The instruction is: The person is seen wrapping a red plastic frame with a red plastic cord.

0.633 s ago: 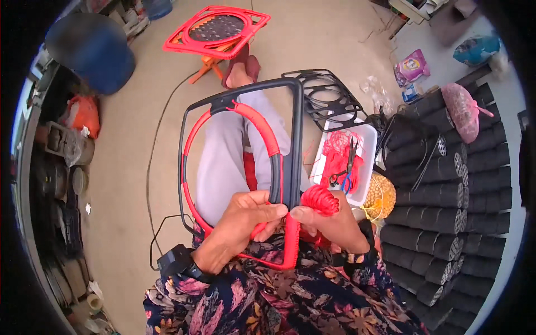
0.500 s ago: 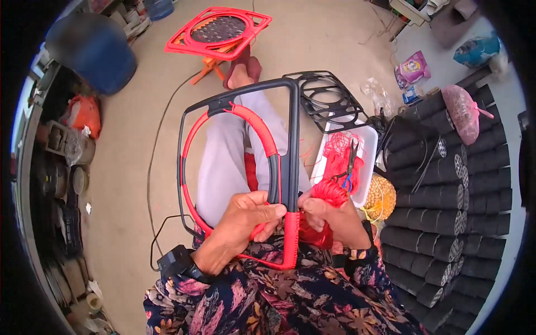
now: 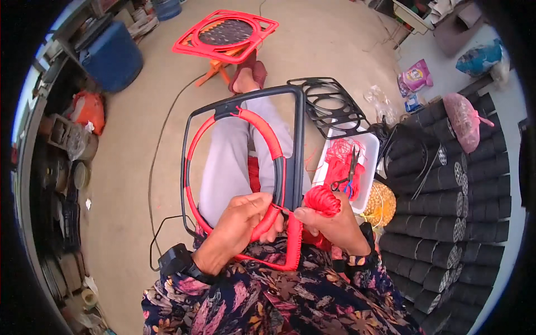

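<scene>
A black plastic frame [image 3: 298, 151] with a ring inside it leans over my lap. Red cord wraps much of the ring [image 3: 262, 125] and the frame's near right corner [image 3: 294, 245]; other stretches remain bare black. My left hand [image 3: 237, 223] is closed on the ring's near right side, thumb and fingertips together around it. My right hand [image 3: 338, 223] grips a bundle of red cord [image 3: 322, 201] just right of the frame. A short length of cord runs between the two hands, across the frame's right bar.
At right, a white tub [image 3: 365, 167] holds red cord and scissors [image 3: 353, 170]; black frames [image 3: 329, 106] lie behind it. Stacked black perforated cylinders [image 3: 430, 234] line the right side. Ahead, a red-wrapped frame [image 3: 223, 36] rests on an orange stand [image 3: 214, 72]. A blue barrel [image 3: 111, 58] stands far left.
My right hand has turned, and its cord bundle has shifted slightly left. My left fingers have drawn back from the frame's right bar to the ring. Cord now crosses between the hands.
</scene>
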